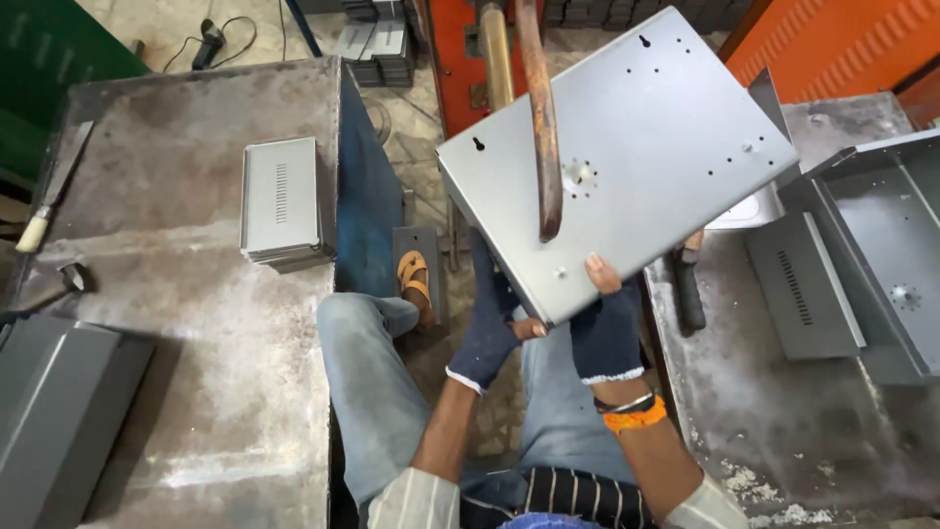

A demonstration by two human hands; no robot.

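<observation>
Head view: two gloved hands, left [490, 328] and right [605, 328], fingers gripping one grey panel [627, 147].

Copper rod [541, 118] over metal panel [627, 147]

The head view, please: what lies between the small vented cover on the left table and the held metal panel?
A blue table side and bare floor, in the head view.

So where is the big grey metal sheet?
The grey metal sheet is up in the middle, held at its near edge by the left hand and right hand, under the rusty curved rod.
</observation>
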